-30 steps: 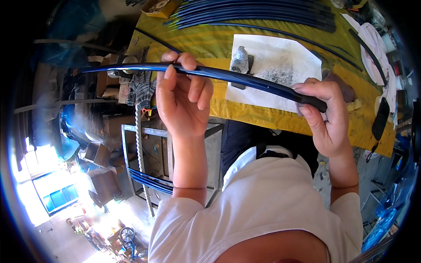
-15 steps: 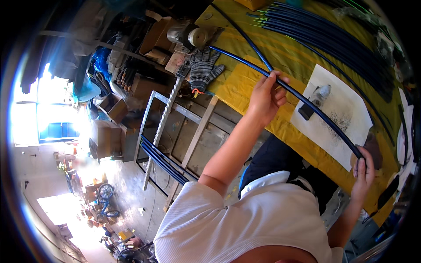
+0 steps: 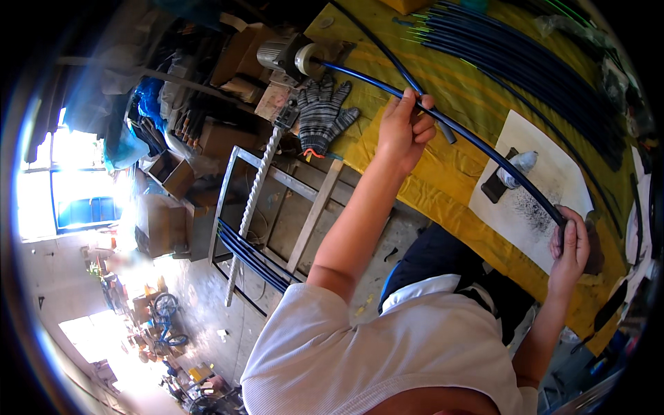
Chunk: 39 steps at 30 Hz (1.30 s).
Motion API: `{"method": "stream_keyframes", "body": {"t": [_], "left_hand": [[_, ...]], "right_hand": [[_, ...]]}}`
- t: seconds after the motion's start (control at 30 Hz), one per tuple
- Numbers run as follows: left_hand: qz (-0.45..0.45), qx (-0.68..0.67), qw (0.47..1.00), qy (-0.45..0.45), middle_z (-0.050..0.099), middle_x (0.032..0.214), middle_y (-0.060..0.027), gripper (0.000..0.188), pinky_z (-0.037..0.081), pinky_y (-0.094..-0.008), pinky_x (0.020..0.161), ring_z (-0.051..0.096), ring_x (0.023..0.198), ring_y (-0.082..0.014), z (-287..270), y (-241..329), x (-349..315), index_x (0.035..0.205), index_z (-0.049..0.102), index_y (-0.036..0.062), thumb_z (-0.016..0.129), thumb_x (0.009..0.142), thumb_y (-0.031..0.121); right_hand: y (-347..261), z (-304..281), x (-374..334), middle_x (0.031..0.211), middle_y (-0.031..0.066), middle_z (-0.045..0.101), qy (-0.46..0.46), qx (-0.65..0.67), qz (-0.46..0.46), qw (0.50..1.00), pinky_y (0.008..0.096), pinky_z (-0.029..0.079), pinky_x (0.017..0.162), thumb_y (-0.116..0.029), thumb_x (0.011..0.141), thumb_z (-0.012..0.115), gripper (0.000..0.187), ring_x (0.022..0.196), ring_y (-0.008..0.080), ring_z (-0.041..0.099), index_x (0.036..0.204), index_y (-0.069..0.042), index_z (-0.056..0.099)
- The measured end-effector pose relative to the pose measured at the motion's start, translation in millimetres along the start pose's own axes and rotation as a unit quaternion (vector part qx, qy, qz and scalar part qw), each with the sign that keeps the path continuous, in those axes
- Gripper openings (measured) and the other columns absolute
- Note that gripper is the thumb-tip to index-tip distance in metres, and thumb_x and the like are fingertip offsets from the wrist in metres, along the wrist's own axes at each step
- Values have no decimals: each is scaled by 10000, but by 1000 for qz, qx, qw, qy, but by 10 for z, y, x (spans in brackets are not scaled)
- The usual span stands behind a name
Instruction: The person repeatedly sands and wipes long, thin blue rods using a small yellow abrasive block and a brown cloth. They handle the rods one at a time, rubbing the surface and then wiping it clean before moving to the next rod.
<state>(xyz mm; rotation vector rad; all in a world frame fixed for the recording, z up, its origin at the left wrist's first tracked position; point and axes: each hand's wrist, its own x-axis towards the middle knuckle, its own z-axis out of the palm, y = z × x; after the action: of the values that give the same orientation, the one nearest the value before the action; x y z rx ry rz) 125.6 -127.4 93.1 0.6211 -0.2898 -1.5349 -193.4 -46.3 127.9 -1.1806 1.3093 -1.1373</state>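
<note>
My left hand (image 3: 408,131) grips a long, glossy blue-black tube (image 3: 487,147) near its middle, thumb on top and fingers curled around. At the near right end, my right hand (image 3: 571,242) holds the same tube between thumb and fingers. The tube's far end reaches the pale round wheel (image 3: 310,61) on a small motor (image 3: 279,55) and appears to touch it. A second dark tube (image 3: 387,55) crosses beneath the held one and lies on the yellow table cover (image 3: 429,166). Below the held tube's right half are a white sheet (image 3: 512,131) with dark specks, a small clear bottle (image 3: 523,164) and a black block (image 3: 495,190).
A bundle of dark tubes (image 3: 519,62) lies along the table's far side. A grey knit glove (image 3: 321,117) rests by the motor. Left of the table stands a metal frame (image 3: 250,200) with several tubes (image 3: 252,256) across it. Cardboard boxes (image 3: 161,225) are stacked farther left.
Both hands have moved the tube left and away, so its far end now meets the wheel. My left hand has shifted up-left, uncovering the end of the crossing tube.
</note>
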Motion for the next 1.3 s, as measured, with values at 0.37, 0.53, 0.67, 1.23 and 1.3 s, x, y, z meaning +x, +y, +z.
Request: {"method": "stream_keyframes", "body": {"t": [0.37,0.53,0.67,1.23,1.3], "left_hand": [[47,20,998,28,515,820,-24,99,229,-178,377,290,469,-41,-171,217,211,882,470,91,454,943,167],[-58,-65,996,-11,547,842,-62,92,252,-180,378,306,468,-54,-370,240,365,909,478,19,455,937,103],[-84,-59,995,-17,582,905,-80,49,247,-176,382,312,475,-50,-323,54,354,927,510,30,492,916,74],[-28,-40,994,100,565,928,-111,115,311,-201,471,373,598,-103,-326,-97,-567,969,506,-13,474,898,72],[-23,-38,991,125,564,917,-109,100,314,-204,470,375,594,-103,-306,-183,-726,950,506,-11,476,898,69]], "right_hand": [[-236,184,200,798,-18,471,35,-10,-26,999,155,273,494,-259,966,412,277,608,19,388,1135,-72,527],[48,-120,270,932,46,527,150,-188,-174,955,220,378,723,-278,964,419,338,819,102,464,1207,-50,472],[96,-478,57,941,62,541,191,-237,-118,945,244,403,764,-252,956,450,313,817,122,493,1147,-10,500],[415,-1525,-423,837,106,595,282,-427,-76,856,310,439,657,-67,813,583,84,762,267,573,894,-51,600],[428,-1538,-395,847,110,595,283,-434,-72,852,318,443,662,-60,809,581,88,764,276,576,894,-52,599]]}}
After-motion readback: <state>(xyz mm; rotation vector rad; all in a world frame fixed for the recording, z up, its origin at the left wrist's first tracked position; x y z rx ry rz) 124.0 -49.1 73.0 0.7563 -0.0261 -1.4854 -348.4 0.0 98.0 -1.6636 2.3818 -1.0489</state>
